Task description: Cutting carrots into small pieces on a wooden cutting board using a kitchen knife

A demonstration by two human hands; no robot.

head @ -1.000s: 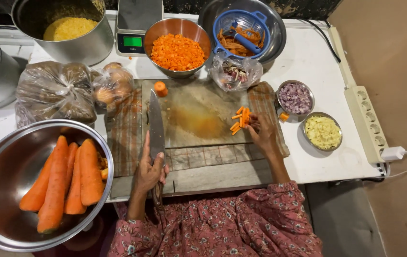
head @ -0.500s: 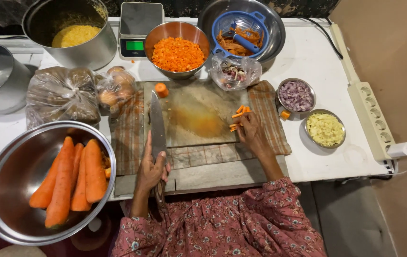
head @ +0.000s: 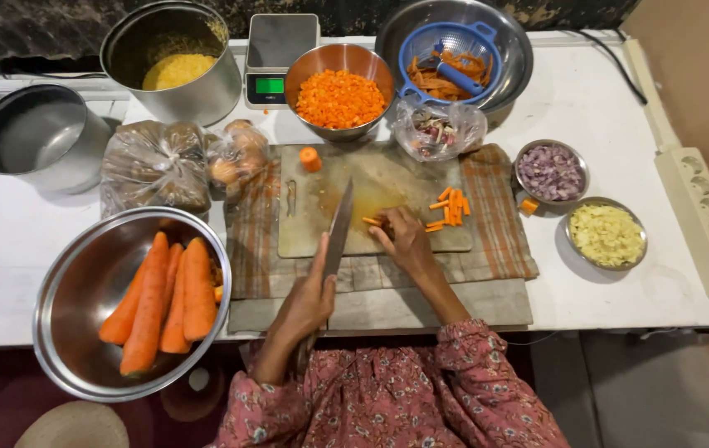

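A white surface (head: 603, 108) is set against a dark, rough wall (head: 56, 25) along the top edge. A plain beige wall (head: 703, 75) is seen to the right, with a white power strip (head: 703, 224) laid along that edge. Dark floor (head: 636, 390) is visible below. Even, soft light is cast throughout.

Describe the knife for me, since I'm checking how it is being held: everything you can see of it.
The knife is a large one with a long, broad, grey metal blade. It lies slanted over the cutting board, tip pointing away from the person, toward the bowl of diced carrot. The left hand grips its handle, which is almost fully hidden. The right hand rests beside the blade on carrot sticks, without visibly touching it.
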